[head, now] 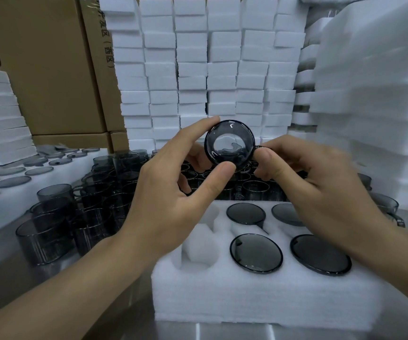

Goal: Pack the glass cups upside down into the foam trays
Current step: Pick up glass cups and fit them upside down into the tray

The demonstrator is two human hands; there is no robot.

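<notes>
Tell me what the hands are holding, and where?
Both hold one dark glass cup: the left hand grips its round wall, the right hand pinches its handle.

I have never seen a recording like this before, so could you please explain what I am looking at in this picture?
There is no machine here: a person wears a camera on the head, so the one picture looks forward and down at their own two bare hands. The left hand grips a smoky grey glass cup round its body, and the right hand seems to pinch its handle. Below lies a white foam tray: four slots hold upside-down cups, and on its left are two empty slots. To the left, loose cups stand on the table, beside another filled foam tray. Behind are stacked foam blocks and cardboard boxes.
</notes>
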